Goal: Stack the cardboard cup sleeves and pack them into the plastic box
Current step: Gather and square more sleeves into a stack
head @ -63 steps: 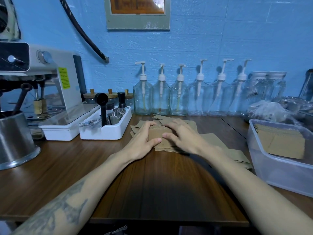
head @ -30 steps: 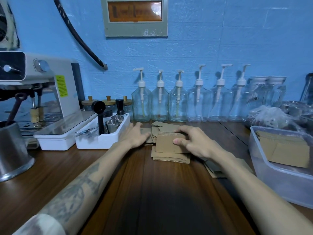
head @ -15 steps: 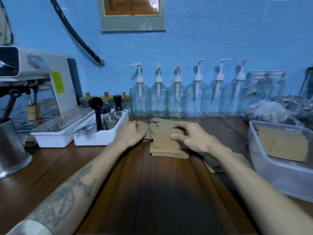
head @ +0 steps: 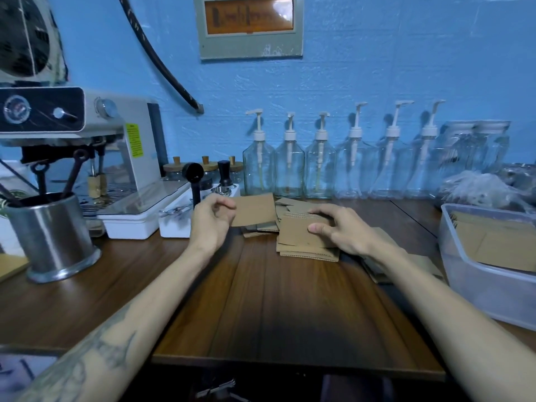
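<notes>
My left hand [head: 211, 224] pinches one flat brown cup sleeve [head: 255, 208] and holds it lifted above the table. Under and behind it lie loose sleeves [head: 259, 229]. My right hand [head: 340, 232] rests flat on a small stack of sleeves [head: 301, 242] in the middle of the wooden table, with the thumb against the stack's front face. More sleeves [head: 417, 265] lie partly hidden under my right forearm. The clear plastic box [head: 475, 274] stands at the right edge with sleeves [head: 499, 245] leaning inside it.
An espresso machine [head: 87, 146] and a steel cup [head: 53, 236] stand at the left. A white tray of tools [head: 179, 219] sits next to my left hand. Several glass pump bottles [head: 319, 166] line the blue wall. The table's front edge [head: 290, 369] is near me.
My left hand has picked one sleeve out of the loose pile and raised it. My right hand has stayed pressed on the stack.
</notes>
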